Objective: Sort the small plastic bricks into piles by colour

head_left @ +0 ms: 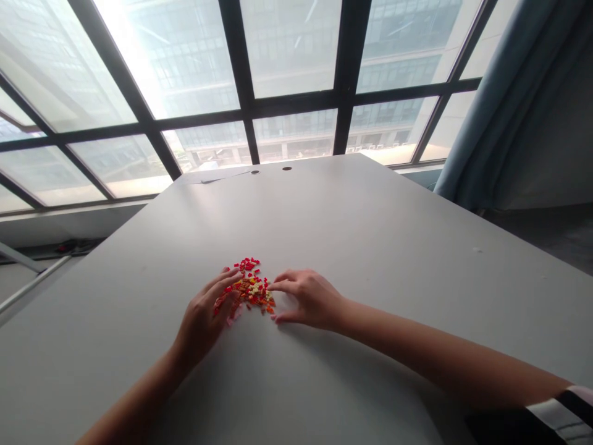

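Observation:
A loose pile of small building bricks [252,289], red, orange, yellow, cream and brown, lies on the white table [319,216]. A few red bricks [250,264] spread out at its far side, and some pink pieces [235,316] lie at its near left. My left hand [208,308] rests along the pile's left edge, fingers stretched over it and hiding part of the bricks. From the right, my right hand [306,298] reaches the pile's edge with thumb and fingers apart. I see nothing held in either hand.
Two round holes [286,168] pierce the table near its far edge, with a thin flat sheet [213,177] to their left. Large dark-framed windows [291,102] stand behind. A blue-grey curtain [486,111] hangs at the right. A small white scrap [477,250] lies on the table's right side.

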Motion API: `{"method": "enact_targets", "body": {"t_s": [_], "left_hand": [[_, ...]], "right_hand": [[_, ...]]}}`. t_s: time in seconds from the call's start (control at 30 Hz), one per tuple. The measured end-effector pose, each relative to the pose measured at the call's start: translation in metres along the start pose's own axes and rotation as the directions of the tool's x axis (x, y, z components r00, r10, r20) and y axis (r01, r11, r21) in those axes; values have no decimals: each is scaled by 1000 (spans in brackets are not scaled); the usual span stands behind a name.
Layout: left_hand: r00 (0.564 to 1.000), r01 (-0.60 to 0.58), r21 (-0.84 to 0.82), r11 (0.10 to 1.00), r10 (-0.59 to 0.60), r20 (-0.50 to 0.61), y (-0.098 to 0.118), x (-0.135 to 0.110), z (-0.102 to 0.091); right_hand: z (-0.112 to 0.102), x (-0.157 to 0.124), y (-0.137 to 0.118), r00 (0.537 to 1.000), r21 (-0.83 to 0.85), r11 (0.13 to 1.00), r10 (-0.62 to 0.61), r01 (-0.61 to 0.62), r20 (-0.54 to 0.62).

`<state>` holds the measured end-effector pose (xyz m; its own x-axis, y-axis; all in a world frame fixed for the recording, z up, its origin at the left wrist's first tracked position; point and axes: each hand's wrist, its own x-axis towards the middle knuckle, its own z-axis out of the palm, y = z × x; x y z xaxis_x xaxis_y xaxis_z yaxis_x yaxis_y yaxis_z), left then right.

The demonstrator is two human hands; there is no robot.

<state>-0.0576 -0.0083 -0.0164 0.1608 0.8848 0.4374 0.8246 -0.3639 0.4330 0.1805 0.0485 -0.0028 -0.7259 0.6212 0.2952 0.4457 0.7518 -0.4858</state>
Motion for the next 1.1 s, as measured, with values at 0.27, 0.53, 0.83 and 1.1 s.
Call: {"method": "enact_targets", "body": {"t_s": [0.27,0.53,0.83,1.1], "left_hand": [[984,65,345,936,-117,132,-8,-37,19],[990,-43,431,901,-19,138,0,-42,5],[989,-17,604,797,-75,128,-2,-56,22],[995,-33,554,832,-25,97,-3,-45,9]], "right_hand": [[30,32,-3,999,109,994,29,-25,-33],[22,52,17,986,80,996,58,-46,-159],[43,87,12,988,-3,997,-82,83,129],[15,23,-1,996,75,996,51,-45,-78]]}}
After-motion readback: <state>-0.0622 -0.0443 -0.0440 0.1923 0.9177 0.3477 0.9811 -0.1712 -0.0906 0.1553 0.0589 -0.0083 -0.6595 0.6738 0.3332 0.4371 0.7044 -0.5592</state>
